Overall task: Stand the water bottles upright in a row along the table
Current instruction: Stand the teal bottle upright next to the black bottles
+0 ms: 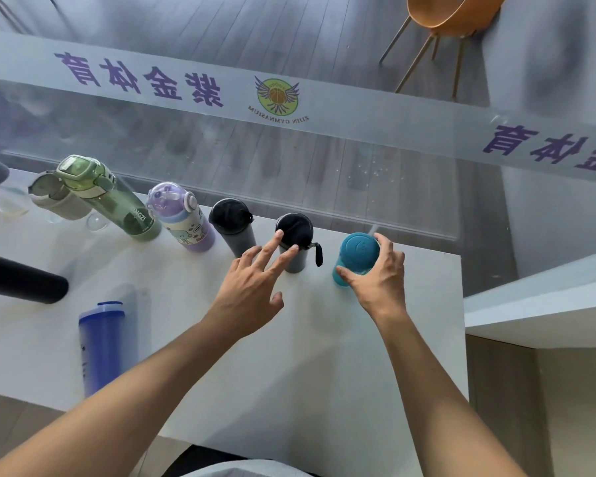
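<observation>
Water bottles stand in a row along the far edge of the white table [324,339]. My right hand [379,280] is clamped on the round teal plastic bottle [356,258] at the right end. My left hand [252,287], fingers spread apart, touches the black-lidded grey flask [295,242] — a nudge could topple it. The translucent blue bottle [100,346] lies flat, near left — a roll-off risk.

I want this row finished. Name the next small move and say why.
Probably let go of the teal bottle and reach the left hand for the blue bottle. The right hand grips the teal one, already upright at the row's end, while the blue one lies on its side near the table's front edge.
</observation>
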A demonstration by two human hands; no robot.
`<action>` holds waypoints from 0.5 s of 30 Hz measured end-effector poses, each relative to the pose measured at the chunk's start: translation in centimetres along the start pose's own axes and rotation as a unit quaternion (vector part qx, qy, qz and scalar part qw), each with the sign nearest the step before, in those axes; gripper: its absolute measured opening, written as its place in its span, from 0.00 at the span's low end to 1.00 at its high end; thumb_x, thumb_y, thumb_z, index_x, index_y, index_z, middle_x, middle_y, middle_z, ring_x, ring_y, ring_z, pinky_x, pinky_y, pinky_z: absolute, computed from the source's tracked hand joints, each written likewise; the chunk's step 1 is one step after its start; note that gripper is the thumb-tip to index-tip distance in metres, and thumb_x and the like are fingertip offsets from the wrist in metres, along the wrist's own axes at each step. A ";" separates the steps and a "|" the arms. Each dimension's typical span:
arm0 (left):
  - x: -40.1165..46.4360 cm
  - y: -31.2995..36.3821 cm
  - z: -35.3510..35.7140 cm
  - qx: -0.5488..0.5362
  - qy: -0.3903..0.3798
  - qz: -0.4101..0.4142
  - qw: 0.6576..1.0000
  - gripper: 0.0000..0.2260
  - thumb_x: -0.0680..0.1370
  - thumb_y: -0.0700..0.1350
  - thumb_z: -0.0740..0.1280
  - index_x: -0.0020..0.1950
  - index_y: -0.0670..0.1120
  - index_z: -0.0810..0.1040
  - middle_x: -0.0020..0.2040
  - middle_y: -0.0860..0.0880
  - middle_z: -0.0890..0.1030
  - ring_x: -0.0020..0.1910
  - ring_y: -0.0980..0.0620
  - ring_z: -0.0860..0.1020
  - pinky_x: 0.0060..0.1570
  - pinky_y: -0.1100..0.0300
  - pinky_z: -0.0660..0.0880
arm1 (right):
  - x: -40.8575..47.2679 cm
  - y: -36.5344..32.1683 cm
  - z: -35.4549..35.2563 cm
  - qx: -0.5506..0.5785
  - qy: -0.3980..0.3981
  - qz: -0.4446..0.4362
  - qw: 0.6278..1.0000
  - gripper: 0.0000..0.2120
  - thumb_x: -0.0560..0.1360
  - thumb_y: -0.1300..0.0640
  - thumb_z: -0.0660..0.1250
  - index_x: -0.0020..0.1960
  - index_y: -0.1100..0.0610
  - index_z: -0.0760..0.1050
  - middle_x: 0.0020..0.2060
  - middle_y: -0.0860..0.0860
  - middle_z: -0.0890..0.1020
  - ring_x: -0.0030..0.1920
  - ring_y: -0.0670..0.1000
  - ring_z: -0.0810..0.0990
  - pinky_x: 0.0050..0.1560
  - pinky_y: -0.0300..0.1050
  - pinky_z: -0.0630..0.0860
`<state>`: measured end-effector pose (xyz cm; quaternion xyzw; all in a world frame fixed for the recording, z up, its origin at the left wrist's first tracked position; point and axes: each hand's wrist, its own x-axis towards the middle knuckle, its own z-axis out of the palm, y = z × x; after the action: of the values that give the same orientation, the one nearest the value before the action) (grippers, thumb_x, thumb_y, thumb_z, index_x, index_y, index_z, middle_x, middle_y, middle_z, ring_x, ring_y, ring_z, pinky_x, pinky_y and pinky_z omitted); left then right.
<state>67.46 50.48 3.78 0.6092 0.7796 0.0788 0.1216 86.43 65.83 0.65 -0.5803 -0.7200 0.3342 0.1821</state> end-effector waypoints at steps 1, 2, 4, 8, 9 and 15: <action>0.0 0.0 -0.1 -0.001 0.003 -0.001 1.000 0.38 0.73 0.50 0.67 0.79 0.57 0.52 0.81 0.51 0.48 0.73 0.42 0.62 0.68 0.49 0.66 | -0.2 -0.2 -0.3 -0.019 0.009 -0.006 1.000 0.47 0.63 0.44 0.81 0.75 0.49 0.62 0.63 0.54 0.72 0.64 0.55 0.71 0.69 0.50 0.69; 0.0 0.1 -0.2 0.000 0.008 -0.001 1.000 0.38 0.73 0.50 0.67 0.79 0.57 0.53 0.81 0.51 0.50 0.73 0.42 0.63 0.68 0.48 0.66 | -0.4 -0.5 -0.5 -0.035 0.025 -0.015 0.999 0.46 0.63 0.43 0.81 0.75 0.49 0.62 0.63 0.55 0.72 0.65 0.55 0.71 0.68 0.52 0.69; -0.1 0.1 -0.4 -0.002 0.019 -0.004 1.000 0.37 0.73 0.50 0.67 0.79 0.56 0.54 0.81 0.50 0.52 0.72 0.42 0.63 0.68 0.48 0.67 | -1.2 -1.1 -0.9 -0.043 0.075 -0.047 0.995 0.43 0.66 0.45 0.79 0.75 0.52 0.64 0.62 0.56 0.73 0.63 0.57 0.72 0.64 0.54 0.71; -1.5 -0.5 -1.0 -0.011 0.051 -0.005 0.999 0.33 0.73 0.49 0.67 0.77 0.53 0.60 0.78 0.48 0.61 0.71 0.43 0.65 0.67 0.48 0.67 | -4.3 -2.8 -0.9 0.016 0.141 -0.090 0.986 0.26 0.74 0.50 0.71 0.70 0.53 0.69 0.59 0.53 0.75 0.60 0.56 0.76 0.62 0.55 0.73; -2.1 -0.7 -1.2 -0.016 0.059 -0.007 0.998 0.31 0.73 0.48 0.67 0.76 0.52 0.62 0.77 0.47 0.63 0.70 0.43 0.66 0.67 0.48 0.68 | -5.2 -3.4 -0.7 0.033 0.147 -0.096 0.984 0.23 0.75 0.51 0.69 0.68 0.53 0.70 0.58 0.52 0.75 0.58 0.55 0.76 0.62 0.55 0.73; -6.6 -3.7 -2.6 -0.043 0.103 -0.047 0.993 0.23 0.74 0.47 0.66 0.70 0.49 0.71 0.69 0.46 0.72 0.65 0.43 0.70 0.63 0.48 0.70 | -10.9 -7.7 3.5 0.083 0.095 -0.170 0.977 0.14 0.77 0.54 0.67 0.61 0.53 0.74 0.51 0.47 0.75 0.51 0.49 0.77 0.56 0.55 0.77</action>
<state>64.77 43.22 5.89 0.5548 0.8116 0.1690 0.0707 81.54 53.68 4.85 -0.4612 -0.7576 0.3000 0.3511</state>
